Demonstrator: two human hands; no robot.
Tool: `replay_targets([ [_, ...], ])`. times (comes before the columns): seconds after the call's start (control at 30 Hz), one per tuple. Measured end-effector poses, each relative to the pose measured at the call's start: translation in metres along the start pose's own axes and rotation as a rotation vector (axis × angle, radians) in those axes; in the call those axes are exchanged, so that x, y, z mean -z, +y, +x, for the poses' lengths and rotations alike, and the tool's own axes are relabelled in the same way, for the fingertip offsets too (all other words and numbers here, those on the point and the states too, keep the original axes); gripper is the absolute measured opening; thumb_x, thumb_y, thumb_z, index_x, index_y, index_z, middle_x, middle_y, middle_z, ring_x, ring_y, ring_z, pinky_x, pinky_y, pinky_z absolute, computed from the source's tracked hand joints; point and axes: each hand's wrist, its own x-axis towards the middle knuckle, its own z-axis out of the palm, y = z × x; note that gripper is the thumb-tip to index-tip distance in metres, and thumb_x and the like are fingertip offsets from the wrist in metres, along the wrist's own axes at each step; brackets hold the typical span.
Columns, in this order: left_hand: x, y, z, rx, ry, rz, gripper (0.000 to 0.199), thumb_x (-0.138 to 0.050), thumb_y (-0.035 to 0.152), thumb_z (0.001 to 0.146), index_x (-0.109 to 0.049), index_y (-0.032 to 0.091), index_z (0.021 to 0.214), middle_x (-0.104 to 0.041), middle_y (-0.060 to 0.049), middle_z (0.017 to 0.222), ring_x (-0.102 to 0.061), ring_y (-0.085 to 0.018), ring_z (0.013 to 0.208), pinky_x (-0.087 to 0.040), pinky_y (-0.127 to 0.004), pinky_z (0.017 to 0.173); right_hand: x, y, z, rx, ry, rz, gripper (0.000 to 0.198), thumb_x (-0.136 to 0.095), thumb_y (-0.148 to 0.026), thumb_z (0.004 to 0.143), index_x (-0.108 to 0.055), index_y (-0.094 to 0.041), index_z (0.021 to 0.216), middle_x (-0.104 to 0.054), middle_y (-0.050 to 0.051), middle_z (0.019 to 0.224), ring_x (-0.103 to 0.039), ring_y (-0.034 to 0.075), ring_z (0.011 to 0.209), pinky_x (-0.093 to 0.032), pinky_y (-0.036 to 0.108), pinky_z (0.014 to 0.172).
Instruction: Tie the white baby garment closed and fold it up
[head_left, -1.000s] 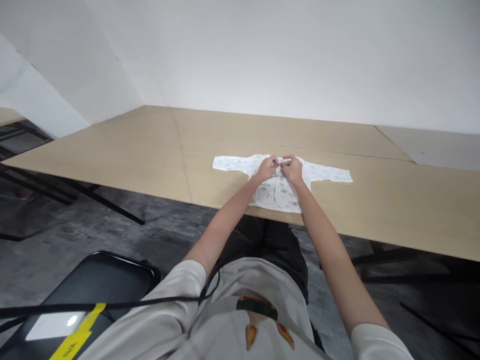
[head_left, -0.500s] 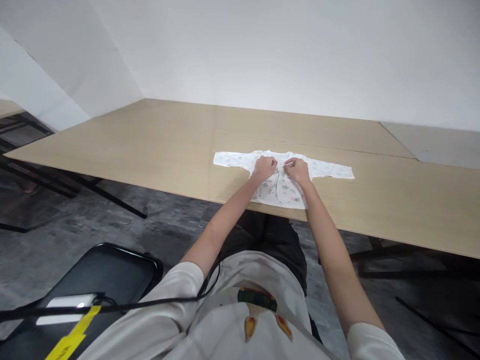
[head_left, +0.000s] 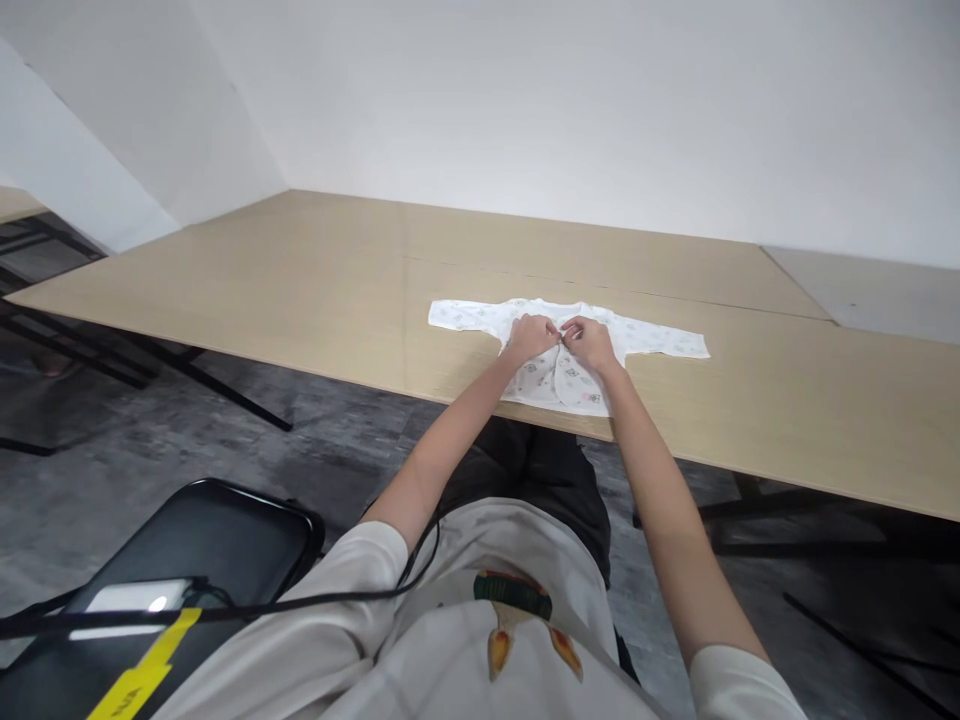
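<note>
A small white baby shirt (head_left: 555, 385) with a scattered print lies flat at the table's front edge, its sleeves stretched out to both sides. Over the chest, my left hand (head_left: 533, 336) is closed with its fingertips pinching the cloth at the front opening. My right hand (head_left: 589, 342) meets it from the other side, thumb and finger pinched on the same front edge. The two hands' fingertips nearly touch. Whatever fastener lies between them is hidden by the fingers.
The shirt lies on a long wooden table (head_left: 322, 290) that runs up to a white wall (head_left: 525, 110). At lower left stands a black chair (head_left: 225, 540) with a white device (head_left: 135, 597) on it. A black cable (head_left: 330, 600) with a yellow tag (head_left: 142, 680) crosses my left side.
My right hand has moved left, and its fingertips have come together with those of my left hand at the shirt's front opening. The shirt has stayed in place.
</note>
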Motion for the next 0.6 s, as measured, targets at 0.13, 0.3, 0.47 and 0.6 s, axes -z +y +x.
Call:
replay_targets([
  [0.13, -0.0038, -0.0059, 0.0031, -0.022, -0.053, -0.134, 0.019, -0.057, 0.027, 0.075, -0.074, 0.020, 0.079, -0.073, -0.006, 0.084, -0.064, -0.021, 0.083, -0.045, -0.036, 0.091, 0.0014, -0.0017, -0.0008, -0.019, -0.015, 0.071, 0.023, -0.054, -0.012, 0.067, -0.064, -0.017, 0.086, -0.066, 0.001, 0.072, -0.060, 0.016, 0.067, -0.047, 0.029, 0.071],
  [0.3, -0.0068, -0.0100, 0.0054, -0.040, -0.051, -0.196, 0.013, -0.058, 0.024, 0.072, -0.069, 0.018, 0.070, -0.067, -0.004, 0.067, -0.060, -0.020, 0.073, -0.045, -0.035, 0.084, 0.0026, -0.0007, 0.0009, -0.126, -0.026, 0.185, 0.025, -0.055, -0.011, 0.061, -0.060, -0.018, 0.084, -0.065, -0.001, 0.070, -0.060, 0.016, 0.064, -0.048, 0.028, 0.066],
  [0.47, -0.0045, -0.0070, 0.0035, -0.049, -0.072, -0.238, 0.017, -0.054, 0.025, 0.074, -0.060, 0.017, 0.060, -0.057, -0.002, 0.059, -0.055, -0.017, 0.066, -0.043, -0.031, 0.075, 0.0014, 0.0012, 0.0031, -0.232, 0.004, 0.270, 0.026, -0.056, -0.010, 0.059, -0.056, -0.019, 0.083, -0.062, -0.003, 0.064, -0.055, 0.013, 0.051, -0.046, 0.024, 0.054],
  [0.6, -0.0028, -0.0055, 0.0016, -0.064, -0.082, -0.367, 0.020, -0.053, 0.026, 0.073, -0.052, 0.017, 0.055, -0.047, 0.002, 0.054, -0.047, -0.014, 0.059, -0.038, -0.027, 0.065, 0.0028, -0.0021, 0.0022, -0.258, 0.027, 0.345, 0.029, -0.057, -0.010, 0.059, -0.056, -0.019, 0.086, -0.062, -0.003, 0.063, -0.051, 0.011, 0.044, -0.044, 0.023, 0.047],
])
